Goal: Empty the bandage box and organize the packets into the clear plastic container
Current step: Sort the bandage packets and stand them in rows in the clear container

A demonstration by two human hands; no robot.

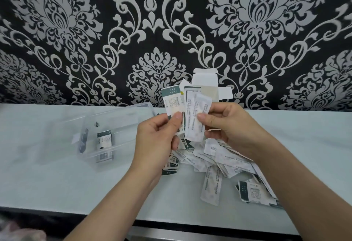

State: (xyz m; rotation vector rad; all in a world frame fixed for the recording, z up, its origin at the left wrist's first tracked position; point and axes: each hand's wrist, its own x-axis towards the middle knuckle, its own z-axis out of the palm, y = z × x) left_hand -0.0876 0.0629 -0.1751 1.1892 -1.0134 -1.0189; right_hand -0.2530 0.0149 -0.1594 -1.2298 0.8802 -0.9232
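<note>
Head view: my left grip (162, 132) pinches fanned green-banded packets (172, 101), and my right grip (228, 126) pinches one white packet (197, 120) whose print is unreadable. The pile (213, 160) lies near right, the clear plastic container (118, 115) sits left, and the opened bandage box (204, 80) is far.

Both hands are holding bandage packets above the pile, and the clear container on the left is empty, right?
Not empty. The head view shows a few packets inside the clear container on the left. The left hand and right hand do hold others above the pile.
</note>
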